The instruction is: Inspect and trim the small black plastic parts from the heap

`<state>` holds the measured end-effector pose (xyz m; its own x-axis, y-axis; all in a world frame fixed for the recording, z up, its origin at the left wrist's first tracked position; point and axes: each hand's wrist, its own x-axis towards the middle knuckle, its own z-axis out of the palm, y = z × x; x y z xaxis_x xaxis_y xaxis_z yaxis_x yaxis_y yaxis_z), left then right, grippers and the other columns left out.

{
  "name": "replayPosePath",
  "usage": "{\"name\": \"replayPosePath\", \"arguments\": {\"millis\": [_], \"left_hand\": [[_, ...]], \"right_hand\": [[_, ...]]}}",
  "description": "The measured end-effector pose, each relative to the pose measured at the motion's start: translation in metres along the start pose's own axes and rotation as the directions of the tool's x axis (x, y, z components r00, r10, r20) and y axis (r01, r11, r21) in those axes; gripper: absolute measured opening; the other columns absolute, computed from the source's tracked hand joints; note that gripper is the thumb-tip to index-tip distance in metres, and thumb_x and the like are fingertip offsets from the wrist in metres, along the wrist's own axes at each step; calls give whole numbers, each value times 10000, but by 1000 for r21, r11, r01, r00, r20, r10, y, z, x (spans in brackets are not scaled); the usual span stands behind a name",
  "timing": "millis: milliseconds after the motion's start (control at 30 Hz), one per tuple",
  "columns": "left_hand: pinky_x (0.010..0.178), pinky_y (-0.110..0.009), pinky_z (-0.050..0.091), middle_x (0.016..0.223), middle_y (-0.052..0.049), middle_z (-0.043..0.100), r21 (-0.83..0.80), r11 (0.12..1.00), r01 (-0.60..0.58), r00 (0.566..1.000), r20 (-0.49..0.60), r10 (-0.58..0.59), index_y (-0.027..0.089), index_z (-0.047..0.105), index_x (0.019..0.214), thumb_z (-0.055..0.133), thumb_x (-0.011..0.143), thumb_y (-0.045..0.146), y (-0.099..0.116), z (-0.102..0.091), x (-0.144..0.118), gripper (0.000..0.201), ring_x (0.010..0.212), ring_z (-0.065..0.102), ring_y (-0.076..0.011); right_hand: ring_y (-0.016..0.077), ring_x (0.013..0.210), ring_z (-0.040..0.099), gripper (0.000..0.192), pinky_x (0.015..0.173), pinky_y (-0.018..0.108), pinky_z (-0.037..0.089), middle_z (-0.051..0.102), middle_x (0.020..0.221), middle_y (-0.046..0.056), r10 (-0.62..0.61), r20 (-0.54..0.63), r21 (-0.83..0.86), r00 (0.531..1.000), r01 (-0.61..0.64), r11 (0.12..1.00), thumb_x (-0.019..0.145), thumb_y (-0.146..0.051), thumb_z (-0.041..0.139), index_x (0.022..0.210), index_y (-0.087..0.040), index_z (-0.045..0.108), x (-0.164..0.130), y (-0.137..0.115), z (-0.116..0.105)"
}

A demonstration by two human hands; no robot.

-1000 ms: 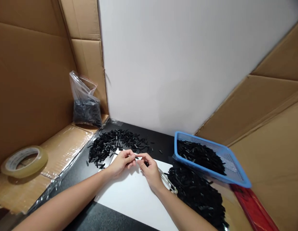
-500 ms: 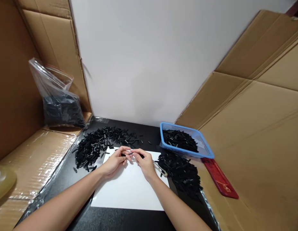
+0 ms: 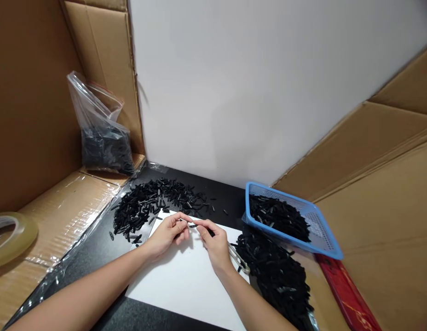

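Note:
My left hand (image 3: 167,233) and my right hand (image 3: 215,241) meet fingertip to fingertip over a white sheet (image 3: 186,285) on the black tabletop. Between them they pinch one small black piece (image 3: 192,225). A metal tool (image 3: 238,259) pokes out from under my right hand and lies on the sheet. A loose heap of the same black pieces (image 3: 147,207) lies just beyond my left hand. A second heap (image 3: 275,271) sits to the right of my right hand.
A blue mesh basket (image 3: 320,230) holding black pieces stands at the right, partly on the second heap. A clear bag of black pieces (image 3: 99,138) leans on cardboard at the left. A tape roll (image 3: 9,232) lies far left. A red flat object (image 3: 348,299) lies lower right.
The hands stay together on the small black piece. Only the view has shifted, swinging left then back to the right.

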<state>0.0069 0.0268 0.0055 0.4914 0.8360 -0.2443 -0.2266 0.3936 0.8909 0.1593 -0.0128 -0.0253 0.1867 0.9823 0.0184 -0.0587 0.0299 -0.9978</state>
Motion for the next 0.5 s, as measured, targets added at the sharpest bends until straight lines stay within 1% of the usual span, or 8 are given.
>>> {"name": "replayPosePath", "arguments": {"millis": [167, 233, 333, 400, 500], "left_hand": [[479, -193, 259, 683, -9, 640, -13, 997, 77, 997, -2, -77, 133, 698, 934, 745, 756, 320, 3, -5, 6, 262, 507, 440, -60], [494, -191, 275, 704, -13, 642, -25, 994, 105, 995, 8, -104, 134, 701, 968, 762, 745, 305, 3, -6, 7, 287, 535, 455, -64], [472, -191, 244, 706, -16, 645, -52, 992, 118, 993, 30, -116, 135, 691, 1015, 760, 760, 316, 3, -7, 8, 320, 516, 432, -57], [453, -194, 217, 699, -18, 655, -69, 992, 110, 994, 36, -107, 136, 683, 1000, 755, 768, 331, 3, -6, 8, 312, 486, 411, -52], [443, -194, 199, 677, -19, 676, -73, 993, 94, 996, 12, -93, 139, 669, 920, 769, 753, 333, 2, -4, 8, 275, 465, 412, -52]], "right_hand": [[124, 507, 415, 200, 418, 228, 298, 602, 641, 8, -3, -35, -10, 999, 3, 1000, 766, -387, 683, 804, -210, 769, 3, -4, 0], [119, 491, 399, 205, 413, 228, 284, 580, 605, -2, 12, -45, -11, 999, -12, 1000, 770, -392, 683, 793, -205, 762, 5, -3, -1], [107, 450, 362, 255, 392, 226, 253, 529, 550, -22, 55, -57, 18, 997, -54, 998, 777, -438, 680, 796, -195, 753, 7, 0, -3], [99, 431, 341, 297, 381, 225, 235, 504, 532, -32, 77, -63, 37, 995, -74, 997, 778, -473, 678, 800, -186, 748, 7, 2, -4], [90, 418, 322, 337, 374, 223, 216, 482, 522, -40, 95, -63, 49, 993, -92, 994, 773, -505, 681, 800, -174, 740, 8, 5, -6]]}}
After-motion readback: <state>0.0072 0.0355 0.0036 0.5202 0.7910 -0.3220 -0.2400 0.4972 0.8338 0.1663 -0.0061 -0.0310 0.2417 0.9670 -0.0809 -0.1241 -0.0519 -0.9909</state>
